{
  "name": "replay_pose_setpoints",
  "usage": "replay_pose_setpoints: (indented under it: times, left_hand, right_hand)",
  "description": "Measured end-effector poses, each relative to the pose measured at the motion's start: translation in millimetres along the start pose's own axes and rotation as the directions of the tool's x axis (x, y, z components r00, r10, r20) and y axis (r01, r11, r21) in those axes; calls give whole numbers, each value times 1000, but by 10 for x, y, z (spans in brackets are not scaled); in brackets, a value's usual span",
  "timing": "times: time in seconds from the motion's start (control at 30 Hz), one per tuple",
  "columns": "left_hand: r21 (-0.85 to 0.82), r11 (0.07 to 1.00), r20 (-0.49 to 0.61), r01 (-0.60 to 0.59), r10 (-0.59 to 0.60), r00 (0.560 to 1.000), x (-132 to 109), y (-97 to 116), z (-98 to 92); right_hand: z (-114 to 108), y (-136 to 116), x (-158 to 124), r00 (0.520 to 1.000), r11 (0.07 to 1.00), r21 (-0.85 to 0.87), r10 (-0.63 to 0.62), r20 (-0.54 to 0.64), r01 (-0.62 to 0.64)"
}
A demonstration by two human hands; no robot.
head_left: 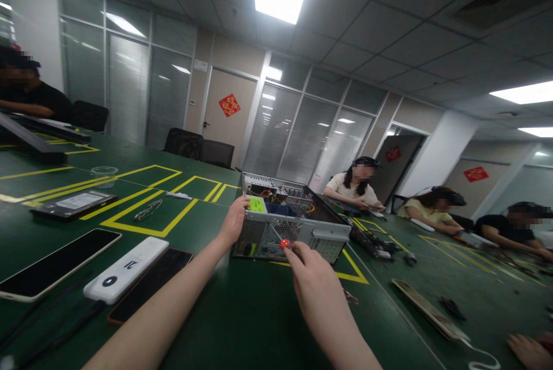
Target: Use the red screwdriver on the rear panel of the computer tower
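Note:
An opened computer case [298,229] lies on the green table in front of me, its metal back panel facing me and cables showing inside. At its left corner my left hand [235,221] grips the case edge, beside a power supply with a yellow-green label [256,204]; some fingertips are hidden behind the corner. My right hand [313,269] is closed around a screwdriver [284,244] with a red handle. The thin shaft points up and left to the back panel. Whether its tip sits on a screw is too small to tell.
To the left lie a hard drive [75,204], a phone [60,260], a white power bank [126,270] and a dark phone [149,283]. A plastic cup [104,174] stands farther back. Another phone [430,308] lies right. Several people sit around the table; someone's hand [531,350] shows lower right.

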State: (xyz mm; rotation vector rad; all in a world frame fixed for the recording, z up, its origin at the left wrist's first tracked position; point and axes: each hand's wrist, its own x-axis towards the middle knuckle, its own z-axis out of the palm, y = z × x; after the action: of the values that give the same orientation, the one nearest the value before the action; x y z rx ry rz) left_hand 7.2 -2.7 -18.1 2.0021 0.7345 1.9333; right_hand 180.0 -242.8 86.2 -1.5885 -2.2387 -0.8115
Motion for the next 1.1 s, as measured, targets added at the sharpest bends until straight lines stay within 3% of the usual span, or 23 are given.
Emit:
replay_pose_setpoints:
  times: [0.3,0.53,0.87,1.1]
  left_hand:
    - [3,1000,-10,-2,2,1000,-3,-2,6]
    - [-6,1000,-14,-4,4,1000,-10,-30,19]
    - [5,1000,-4,1,-1,1000,2,-7,5]
    - [1,1000,-4,8,-8,1000,4,6,6]
  right_hand:
    - [-242,-8,-69,1000,995,101,11,-15,-9]
    - [-96,-164,14,998,969,246,-24,-60,38]
    - [117,-185,61,996,975,217,-37,-82,55]
    - [77,-197,63,997,972,229,-32,-66,46]
